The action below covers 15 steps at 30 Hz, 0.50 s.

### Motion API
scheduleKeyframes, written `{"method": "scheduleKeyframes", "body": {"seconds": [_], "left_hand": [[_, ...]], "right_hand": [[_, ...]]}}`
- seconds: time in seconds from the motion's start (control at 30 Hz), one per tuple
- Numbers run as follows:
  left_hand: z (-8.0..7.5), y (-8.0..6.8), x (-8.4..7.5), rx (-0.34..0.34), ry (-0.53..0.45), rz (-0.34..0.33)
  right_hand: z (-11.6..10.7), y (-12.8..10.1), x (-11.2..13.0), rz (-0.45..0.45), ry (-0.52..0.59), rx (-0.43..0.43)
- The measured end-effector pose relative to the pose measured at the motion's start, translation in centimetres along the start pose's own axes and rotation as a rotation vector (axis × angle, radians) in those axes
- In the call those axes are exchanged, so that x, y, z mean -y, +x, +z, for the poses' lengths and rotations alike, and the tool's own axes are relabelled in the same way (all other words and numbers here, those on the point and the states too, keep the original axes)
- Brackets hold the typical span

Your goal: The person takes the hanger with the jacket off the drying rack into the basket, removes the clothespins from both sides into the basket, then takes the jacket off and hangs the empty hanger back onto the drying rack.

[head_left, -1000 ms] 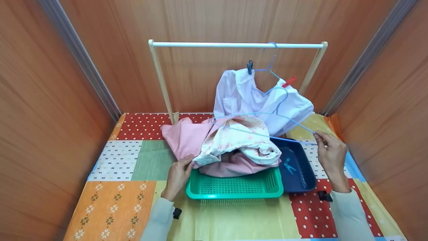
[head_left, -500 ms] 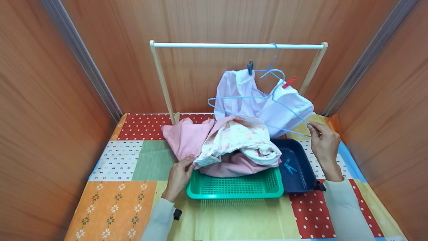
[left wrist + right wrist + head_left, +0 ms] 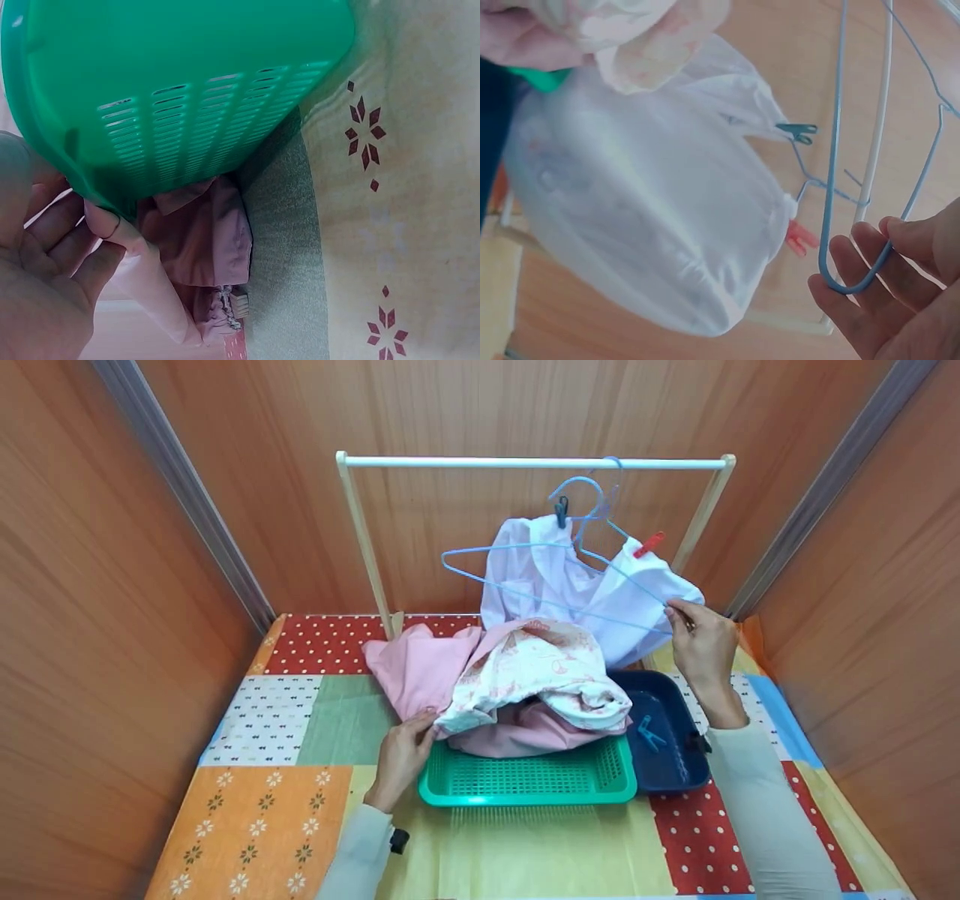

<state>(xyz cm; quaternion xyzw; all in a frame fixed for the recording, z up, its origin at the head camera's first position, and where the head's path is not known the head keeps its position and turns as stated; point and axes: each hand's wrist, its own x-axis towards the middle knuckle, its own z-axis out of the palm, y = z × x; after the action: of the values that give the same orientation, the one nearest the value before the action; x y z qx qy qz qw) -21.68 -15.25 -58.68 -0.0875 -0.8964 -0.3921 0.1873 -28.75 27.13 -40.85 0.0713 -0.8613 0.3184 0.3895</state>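
My right hand (image 3: 694, 631) pinches one end of a light blue wire hanger (image 3: 525, 574) and holds it in the air in front of the white rail (image 3: 487, 461). In the right wrist view the hanger's corner (image 3: 846, 285) sits between my fingers (image 3: 870, 247). My left hand (image 3: 405, 751) pinches the edge of a pink cloth (image 3: 420, 667) at the corner of the green basket (image 3: 525, 789). A floral cloth (image 3: 540, 667) lies piled on the basket. The left wrist view shows the hand (image 3: 45, 277), the pink cloth (image 3: 202, 240) and the basket (image 3: 187, 75) from below.
A white garment (image 3: 592, 585) hangs from the rail on a second hanger, pinned by a dark clip (image 3: 560, 510) and a red clip (image 3: 649, 544). A navy tray (image 3: 686, 765) holding a blue clip (image 3: 646, 733) stands right of the basket. Wooden walls close in the patchwork tablecloth (image 3: 255, 810).
My right hand has lifted the blue hanger up and to the left, from over the cloth pile to just under the rail. The left hand has stayed put.
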Motion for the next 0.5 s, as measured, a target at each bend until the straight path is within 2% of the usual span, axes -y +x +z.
{"method": "scheduleKeyframes", "body": {"seconds": [0.17,0.33,0.5], "left_hand": [[0.0,0.0,0.0,0.008,0.0,-0.012],[0.1,0.0,0.0,0.007,-0.011,-0.009],[0.1,0.0,0.0,0.019,-0.018,-0.036]], "right_hand": [[1.1,1.3,1.3,0.016,0.026,0.026],[2.0,2.4,2.2,0.032,-0.002,0.045],[3.1,4.2,2.8,0.04,-0.032,0.05]]}}
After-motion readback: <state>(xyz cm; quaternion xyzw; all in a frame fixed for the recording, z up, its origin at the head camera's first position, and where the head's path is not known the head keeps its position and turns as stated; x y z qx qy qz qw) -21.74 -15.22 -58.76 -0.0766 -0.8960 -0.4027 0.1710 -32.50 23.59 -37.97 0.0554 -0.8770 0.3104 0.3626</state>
